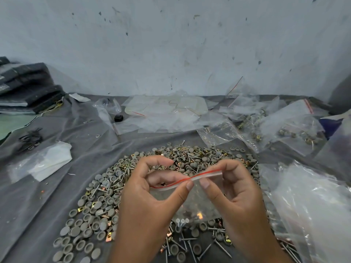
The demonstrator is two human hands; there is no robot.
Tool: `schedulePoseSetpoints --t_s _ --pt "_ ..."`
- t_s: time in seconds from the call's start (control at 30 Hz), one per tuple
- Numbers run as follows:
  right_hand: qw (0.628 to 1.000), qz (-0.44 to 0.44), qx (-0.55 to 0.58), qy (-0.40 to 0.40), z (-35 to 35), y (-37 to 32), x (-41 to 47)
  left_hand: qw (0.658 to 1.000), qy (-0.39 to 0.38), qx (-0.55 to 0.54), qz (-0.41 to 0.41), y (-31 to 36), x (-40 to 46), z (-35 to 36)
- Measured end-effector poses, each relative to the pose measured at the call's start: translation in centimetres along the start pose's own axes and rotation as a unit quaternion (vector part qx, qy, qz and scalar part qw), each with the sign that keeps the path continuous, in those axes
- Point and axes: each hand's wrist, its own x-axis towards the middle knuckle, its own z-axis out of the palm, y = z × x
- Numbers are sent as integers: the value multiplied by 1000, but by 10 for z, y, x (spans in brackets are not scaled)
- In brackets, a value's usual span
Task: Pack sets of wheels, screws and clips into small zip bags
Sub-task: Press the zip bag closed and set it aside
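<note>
Above the parts pile [152, 186] | both hands, left [152, 194] and right [233, 188], pinch filled zip bag [197, 202] | step: sealing strip | next: press along seam

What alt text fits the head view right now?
Both hands, left hand and right hand, pinch the red-striped top edge of a small zip bag holding parts, above a pile of grey wheels, screws and clips on grey cloth.

Pretty crowded here: the heap of wheels, screws and clips [182, 186] fills the middle, loose bags [284, 126] clog 1 to 4 o'clock, only bare grey cloth [79, 149] around 10 o'clock looks passable.
</note>
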Motion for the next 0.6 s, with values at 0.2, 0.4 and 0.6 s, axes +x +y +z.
schedulePoseSetpoints --t_s 0.2,0.4,0.6 --pt "1000 -6 27 -5 2 1 -2 999 -31 -17 -4 1 -2 -3" --pt "999 8 14 -32 0 -6 -1 1000 -26 0 11 0 -1 -3" --pt "999 26 16 -22 -3 -12 0 1000 -19 -14 4 -4 2 -4"
